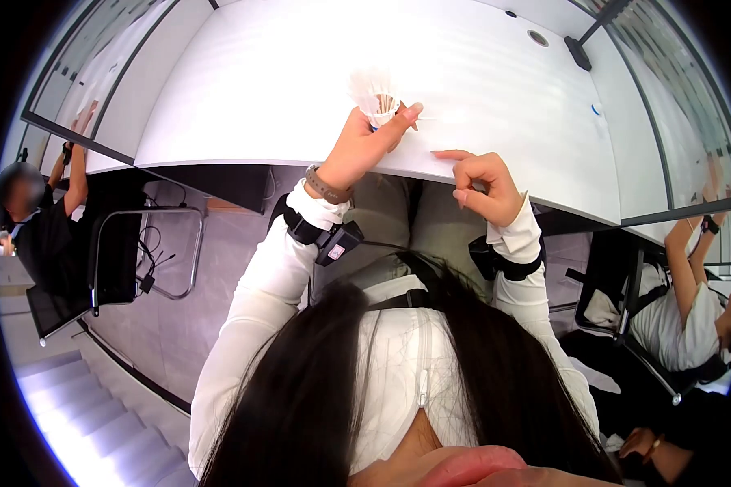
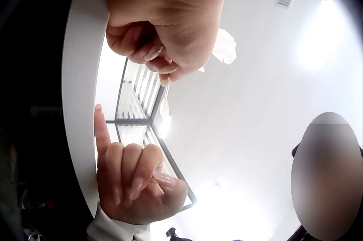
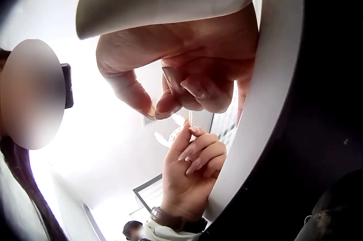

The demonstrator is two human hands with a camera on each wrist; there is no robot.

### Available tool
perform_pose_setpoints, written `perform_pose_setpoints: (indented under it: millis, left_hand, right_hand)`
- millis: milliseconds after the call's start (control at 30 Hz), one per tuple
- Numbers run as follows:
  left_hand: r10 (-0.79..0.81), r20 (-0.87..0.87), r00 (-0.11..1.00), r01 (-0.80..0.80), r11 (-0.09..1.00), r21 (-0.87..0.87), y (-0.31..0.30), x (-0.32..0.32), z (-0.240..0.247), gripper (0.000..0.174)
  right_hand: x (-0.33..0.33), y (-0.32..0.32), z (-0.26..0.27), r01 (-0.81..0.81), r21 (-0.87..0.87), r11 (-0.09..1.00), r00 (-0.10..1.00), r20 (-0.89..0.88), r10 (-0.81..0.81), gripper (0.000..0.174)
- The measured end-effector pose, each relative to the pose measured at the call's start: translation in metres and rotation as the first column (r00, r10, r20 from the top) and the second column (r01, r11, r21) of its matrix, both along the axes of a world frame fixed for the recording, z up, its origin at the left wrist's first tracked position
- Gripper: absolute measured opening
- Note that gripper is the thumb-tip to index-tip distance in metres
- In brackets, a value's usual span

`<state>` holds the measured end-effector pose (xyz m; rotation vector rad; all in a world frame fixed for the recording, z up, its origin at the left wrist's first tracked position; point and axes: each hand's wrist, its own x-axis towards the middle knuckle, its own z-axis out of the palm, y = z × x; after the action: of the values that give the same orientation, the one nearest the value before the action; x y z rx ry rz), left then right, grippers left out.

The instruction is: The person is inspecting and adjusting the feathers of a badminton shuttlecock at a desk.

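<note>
Left hand [image 1: 365,144]: located at the front edge of the desk [image 1: 260,89], fingers clamped on the lower end of a shuttlecock [image 1: 375,91]. The shuttlecock is on the hand's desk side, over the desktop, feathers upward; its base is mostly hidden. A thin white strip [image 1: 427,120] projects from the fingertips. Right hand [image 1: 490,188]: at the desk's front edge, apart from the shuttlecock, most fingers curled inward on nothing visible, one extended.
</note>
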<state>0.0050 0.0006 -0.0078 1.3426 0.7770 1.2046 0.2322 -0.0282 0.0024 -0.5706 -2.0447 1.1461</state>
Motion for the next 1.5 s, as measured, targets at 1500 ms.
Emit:
perform_pose_setpoints:
  millis: [1500]
  left_hand:
    - [-0.08, -0.116, 0.99, 0.082, 0.997, 0.012, -0.005, -0.001, 0.007, 0.021]
  right_hand:
    - [-0.024, -0.01, -0.001, 0.453, -0.367, 0.812, 0.846, -0.111, -0.522, 0.02]
